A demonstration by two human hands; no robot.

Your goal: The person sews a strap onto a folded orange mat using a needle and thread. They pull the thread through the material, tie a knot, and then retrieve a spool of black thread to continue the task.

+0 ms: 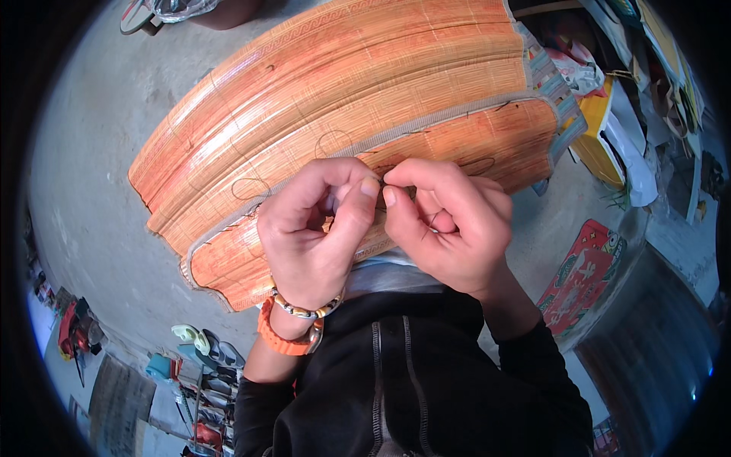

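Observation:
My left hand and my right hand meet fingertip to fingertip above a folded orange-brown bamboo mat. Each has its thumb and index finger pinched together. Thin dark thread lies in loose loops on the mat and seems to run up to the fingers. A tiny dark bit shows between the two pinches; whether it is a knot or a needle's end cannot be made out. The mat's grey cloth edging passes just beyond my hands. An orange-strapped watch and a beaded bracelet are on my left wrist.
Grey concrete floor surrounds the mat. At the right stand a yellow box, plastic bags and a red printed mat. Shoes and a cluttered rack are at the lower left. A bin stands at the top left.

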